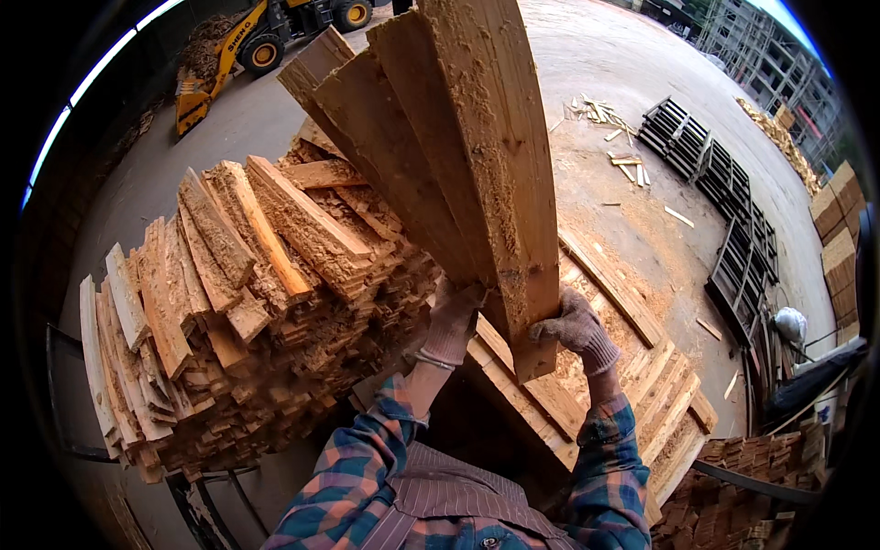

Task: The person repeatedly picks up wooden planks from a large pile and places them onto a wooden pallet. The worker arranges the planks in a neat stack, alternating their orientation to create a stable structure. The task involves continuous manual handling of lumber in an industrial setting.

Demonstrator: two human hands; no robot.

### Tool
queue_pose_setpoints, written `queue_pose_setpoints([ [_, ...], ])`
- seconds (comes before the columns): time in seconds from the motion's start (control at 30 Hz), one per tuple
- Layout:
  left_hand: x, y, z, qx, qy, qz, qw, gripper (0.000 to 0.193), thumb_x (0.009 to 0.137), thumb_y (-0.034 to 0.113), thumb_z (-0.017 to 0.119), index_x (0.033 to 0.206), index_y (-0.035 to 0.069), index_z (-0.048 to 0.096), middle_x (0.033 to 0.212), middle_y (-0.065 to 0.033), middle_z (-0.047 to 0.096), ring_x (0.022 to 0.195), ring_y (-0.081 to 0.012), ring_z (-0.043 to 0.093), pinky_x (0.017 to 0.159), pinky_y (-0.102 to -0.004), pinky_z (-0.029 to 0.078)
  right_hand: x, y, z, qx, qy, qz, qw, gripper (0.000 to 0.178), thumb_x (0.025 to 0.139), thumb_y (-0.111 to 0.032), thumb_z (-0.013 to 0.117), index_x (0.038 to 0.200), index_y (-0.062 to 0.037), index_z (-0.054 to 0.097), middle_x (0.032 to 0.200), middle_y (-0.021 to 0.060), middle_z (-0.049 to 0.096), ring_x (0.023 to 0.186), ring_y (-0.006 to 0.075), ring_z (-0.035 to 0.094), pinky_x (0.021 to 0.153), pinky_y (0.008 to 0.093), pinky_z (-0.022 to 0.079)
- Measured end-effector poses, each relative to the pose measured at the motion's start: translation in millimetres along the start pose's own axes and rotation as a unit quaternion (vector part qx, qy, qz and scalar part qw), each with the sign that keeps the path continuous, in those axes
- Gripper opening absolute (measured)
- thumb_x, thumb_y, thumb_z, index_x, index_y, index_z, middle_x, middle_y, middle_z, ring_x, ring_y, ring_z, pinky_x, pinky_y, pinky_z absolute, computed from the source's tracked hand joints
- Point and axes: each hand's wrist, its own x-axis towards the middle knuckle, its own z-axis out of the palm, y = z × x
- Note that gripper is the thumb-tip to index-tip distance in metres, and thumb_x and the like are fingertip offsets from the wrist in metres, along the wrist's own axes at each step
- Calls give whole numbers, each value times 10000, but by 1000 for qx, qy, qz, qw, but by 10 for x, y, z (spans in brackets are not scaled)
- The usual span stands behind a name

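Several rough wooden boards stand fanned out in front of me, with sawdust stuck to their faces. My left hand, in a worn knit glove, is closed on their lower left side; the boards hide most of its fingers. My gloved right hand grips the lower right edge of the nearest board, thumb on its face. To the left rises a big stack of rough boards covered in sawdust. Below and right of my hands lies a lower layer of boards set side by side.
A yellow wheel loader stands at the back left. Black metal racks lie on the right floor, with scattered wood offcuts beyond. More stacked wood fills the lower right. A black metal frame borders the left stack.
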Motion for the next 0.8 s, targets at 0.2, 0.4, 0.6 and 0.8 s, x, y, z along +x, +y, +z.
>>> queue_pose_setpoints([
  [0.2, 352, -1497, -180, 503, -159, 192, 827, 149, 737, 63, 706, 874, 19, 664, 898, -134, 661, 752, -201, 641, 641, -282, 523, -607, 588, -1107, 12, 133, -127, 983, 435, 721, -253, 750, 1037, 14, 617, 889, 53, 661, 781, 125, 593, 701, 268, 487],
  [0.4, 293, -2351, 218, 580, -251, 73, 772, 150, 813, 107, 625, 898, -15, 649, 867, -119, 669, 777, -211, 635, 645, -301, 509, -1044, 1588, -1348, 135, 302, -178, 927, 406, 856, -311, 594, 1080, 28, 580, 944, 78, 646, 865, 157, 581, 783, 291, 474],
  [0.6, 348, -2292, 940, 448, -239, -145, 849, 214, 851, 74, 558, 1020, -44, 616, 898, -108, 676, 730, -138, 629, 593, -218, 495, -1311, 1425, -1558, 18, 370, -181, 911, 271, 899, -203, 536, 1015, 37, 585, 865, 65, 630, 775, 150, 569, 703, 285, 470],
  [0.8, 385, -2338, 237, 514, -354, -164, 764, 411, 914, 82, 441, 1292, -64, 374, 1164, -176, 541, 892, -141, 567, 686, -205, 470, -750, 2208, -1336, 208, 336, -134, 909, 133, 924, -103, 455, 967, -44, 566, 822, 83, 603, 730, 185, 562, 691, 271, 475],
])
